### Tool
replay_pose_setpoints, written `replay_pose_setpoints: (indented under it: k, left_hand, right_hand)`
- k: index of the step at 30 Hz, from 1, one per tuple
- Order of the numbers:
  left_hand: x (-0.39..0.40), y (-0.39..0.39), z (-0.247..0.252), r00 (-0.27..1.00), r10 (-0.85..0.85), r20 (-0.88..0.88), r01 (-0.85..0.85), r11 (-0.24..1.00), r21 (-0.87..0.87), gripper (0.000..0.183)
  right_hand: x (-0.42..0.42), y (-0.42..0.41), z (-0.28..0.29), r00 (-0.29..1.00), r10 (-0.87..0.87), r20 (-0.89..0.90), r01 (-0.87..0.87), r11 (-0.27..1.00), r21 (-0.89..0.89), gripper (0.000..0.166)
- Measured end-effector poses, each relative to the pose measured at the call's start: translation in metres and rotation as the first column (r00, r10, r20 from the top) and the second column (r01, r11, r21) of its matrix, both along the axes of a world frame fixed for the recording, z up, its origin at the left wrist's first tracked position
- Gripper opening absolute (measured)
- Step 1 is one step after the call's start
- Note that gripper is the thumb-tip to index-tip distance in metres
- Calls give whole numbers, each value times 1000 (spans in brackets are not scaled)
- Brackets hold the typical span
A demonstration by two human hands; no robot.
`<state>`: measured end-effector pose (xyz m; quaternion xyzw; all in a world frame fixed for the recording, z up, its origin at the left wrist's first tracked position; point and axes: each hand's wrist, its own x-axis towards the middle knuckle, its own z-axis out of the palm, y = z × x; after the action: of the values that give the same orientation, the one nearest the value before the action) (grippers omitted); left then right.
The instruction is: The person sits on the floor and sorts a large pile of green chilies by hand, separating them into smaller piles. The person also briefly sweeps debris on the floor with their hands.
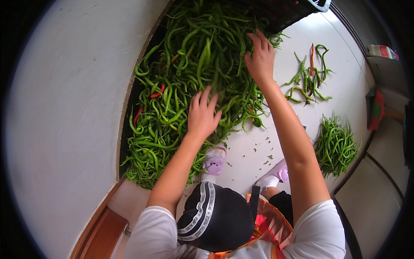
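Observation:
A large heap of long green chili peppers (174,106) lies on the floor along the wall, with a few red chili peppers (158,91) among them. Over the heap's middle is my left hand (204,113), palm down with fingers spread; blur around its fingertips hides whether they touch the peppers. My right hand (261,56) is at the heap's upper right edge beside the black crate, fingers apart, with no pepper visible in it. To the right lie a small scatter of green and red peppers (300,73) and a compact pile of green peppers (338,145).
A black plastic crate (284,16) stands at the top of the heap. My feet in purple slippers (215,163) are close to its lower edge. Leaf scraps dot the tiles. A red and green brush (376,110) and a wooden piece of furniture (105,234) stand at the sides.

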<state>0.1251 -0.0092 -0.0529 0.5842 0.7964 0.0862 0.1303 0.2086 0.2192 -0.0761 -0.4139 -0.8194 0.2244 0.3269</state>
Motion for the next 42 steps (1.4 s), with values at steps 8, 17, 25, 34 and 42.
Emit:
replay_pose_setpoints:
  k: [8, 17, 25, 34, 42]
  left_hand:
    - [12, -63, 44, 998, -6, -66, -9, 973, -233, 64]
    - [-23, -67, 60, 988, 151, -9, -148, 976, 161, 22]
    - [-66, -76, 3, 952, 269, -150, -275, 961, -24, 40]
    - [-38, -124, 34, 942, 314, -117, -326, 940, -103, 52]
    - [-48, -98, 33, 915, 403, 25, -397, 887, 235, 39]
  right_hand:
    - [-29, 18, 13, 803, 209, 558, -443, 836, 325, 60]
    - [-35, -6, 21, 992, -25, -124, 53, 972, 228, 49]
    - [-44, 8, 15, 787, 214, 579, -505, 763, 404, 34]
    - [-7, -80, 23, 901, 371, 224, -391, 919, 50, 48]
    - [44, -173, 20, 564, 808, 171, -748, 587, -310, 56]
